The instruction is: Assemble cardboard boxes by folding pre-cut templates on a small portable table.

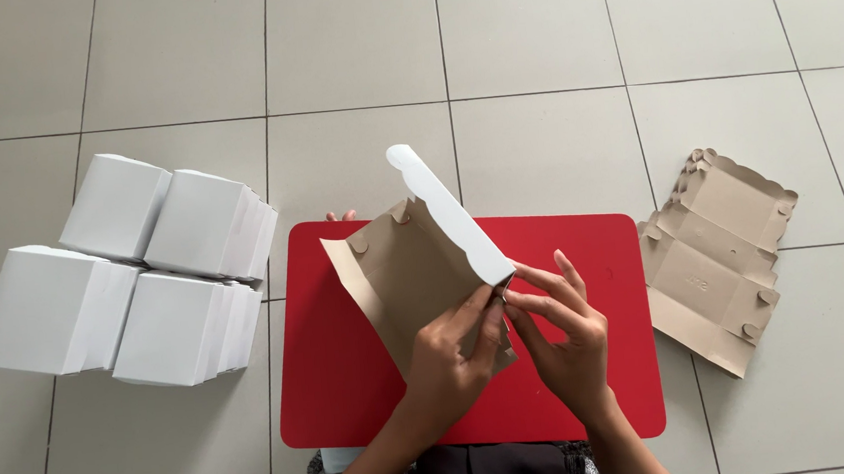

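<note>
Both my hands pinch one corner of the half-folded cardboard box (414, 268): left grip (452, 360) and right grip (560, 331), above the red counter (583, 244).

Your red tabletop (354, 393) sits on the pale tiled floor (528, 48). To your left, folded white boxes (124, 275) are stacked on the tiles; to your right, flat brown box blanks (715, 259) lie just beside the tabletop.
</note>
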